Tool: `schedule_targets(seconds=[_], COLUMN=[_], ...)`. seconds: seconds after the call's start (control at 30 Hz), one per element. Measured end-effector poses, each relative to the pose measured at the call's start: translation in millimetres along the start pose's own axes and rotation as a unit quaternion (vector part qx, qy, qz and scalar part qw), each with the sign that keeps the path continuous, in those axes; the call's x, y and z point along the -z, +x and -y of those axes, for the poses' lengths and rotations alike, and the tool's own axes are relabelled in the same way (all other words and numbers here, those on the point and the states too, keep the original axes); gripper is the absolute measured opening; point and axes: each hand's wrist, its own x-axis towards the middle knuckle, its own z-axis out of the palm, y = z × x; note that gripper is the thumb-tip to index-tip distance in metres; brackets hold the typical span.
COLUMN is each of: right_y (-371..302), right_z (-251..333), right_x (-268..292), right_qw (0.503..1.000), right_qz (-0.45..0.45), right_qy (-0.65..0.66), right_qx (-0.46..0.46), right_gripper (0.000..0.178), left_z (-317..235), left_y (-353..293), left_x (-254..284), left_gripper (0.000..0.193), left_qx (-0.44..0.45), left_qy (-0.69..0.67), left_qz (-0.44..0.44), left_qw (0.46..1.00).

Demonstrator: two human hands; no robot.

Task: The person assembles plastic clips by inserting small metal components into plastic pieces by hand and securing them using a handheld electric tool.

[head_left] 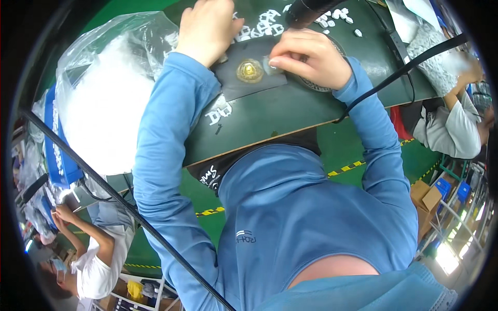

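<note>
My right hand (pixel 315 58) is closed in a pinch, thumb and forefinger at a small translucent piece (pixel 268 66) whose kind I cannot make out. Just left of it, a round, yellowish, see-through part (pixel 249 70) lies on a dark grey sheet (pixel 239 90). My left hand (pixel 208 30) is at the far left of the sheet, its fingers curled and its thumb pointing right. Whatever its fingers hold is hidden behind the hand. Beside that thumb is a spread of white plastic parts (pixel 265 23). Two or more similar white parts (pixel 219 111) lie near the sheet's lower left corner.
Left of my arm, a clear bag (pixel 104 103) of white material bulges over a blue bin (pixel 61 150). A black cylinder (pixel 306 11) juts in above my right hand, by small white oval pieces (pixel 334 18). A round dark tray (pixel 314 86) sits under that hand. Co-workers sit both sides.
</note>
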Motion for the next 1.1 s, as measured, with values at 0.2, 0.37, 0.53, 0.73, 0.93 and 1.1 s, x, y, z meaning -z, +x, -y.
schedule_targets(seconds=[0.2, 0.37, 0.53, 0.73, 0.93, 1.1], right_y=[2, 3, 2, -9, -6, -8], right_z=[0, -2, 2, 8, 15, 18], right_x=[-1, -3, 2, 2, 1, 4], right_qw=[1.0, 1.0, 1.0, 0.989, 0.973, 0.972], right_qz=[0.001, -0.006, -0.004, -0.108, -0.096, -0.09], right_qy=[-0.015, -0.007, -0.012, 0.063, 0.177, 0.175], right_qx=[0.006, 0.02, 0.017, -0.08, -0.109, -0.13], right_gripper=[0.012, 0.012, 0.013, 0.019, 0.029, 0.032], left_z=[3, 4, -8, -34, -48, -50], left_y=[2, 0, 0, -21, -39, -41], left_x=[2, 2, 11, 7, 9, 4], left_gripper=[0.02, 0.019, 0.02, 0.023, 0.03, 0.035], left_qx=[0.032, 0.047, 0.051, -0.063, -0.183, -0.214], left_qy=[-0.06, -0.102, -0.13, -0.152, -0.214, -0.247], left_qz=[0.014, -0.001, -0.015, -0.185, -0.263, -0.262], left_qw=[0.998, 0.994, 0.99, 0.969, 0.923, 0.908])
